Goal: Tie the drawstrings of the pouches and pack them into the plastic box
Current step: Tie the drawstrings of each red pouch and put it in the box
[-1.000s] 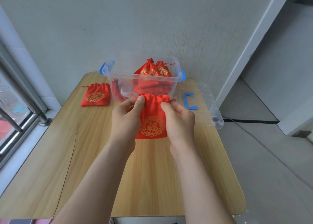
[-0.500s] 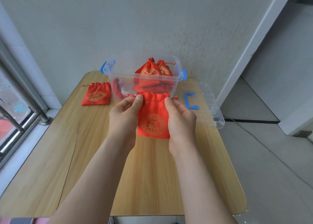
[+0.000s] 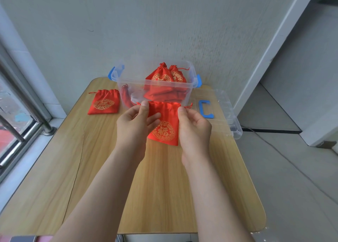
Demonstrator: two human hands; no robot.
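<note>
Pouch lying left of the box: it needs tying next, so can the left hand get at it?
Likely yes, once freed: the left hand pinches the held pouch, but only bare table separates it from the lying pouch.

Satiny cloth pouch (image 3: 165, 124), matt wood-grain table (image 3: 91, 168)

I hold a red pouch (image 3: 165, 126) with a gold emblem upright by its top corners, its mouth ungathered. A second pouch (image 3: 104, 104) lies flat at far left. Behind, the clear box (image 3: 128, 85) stands open, with tied pouches (image 3: 161, 76) inside.
</note>
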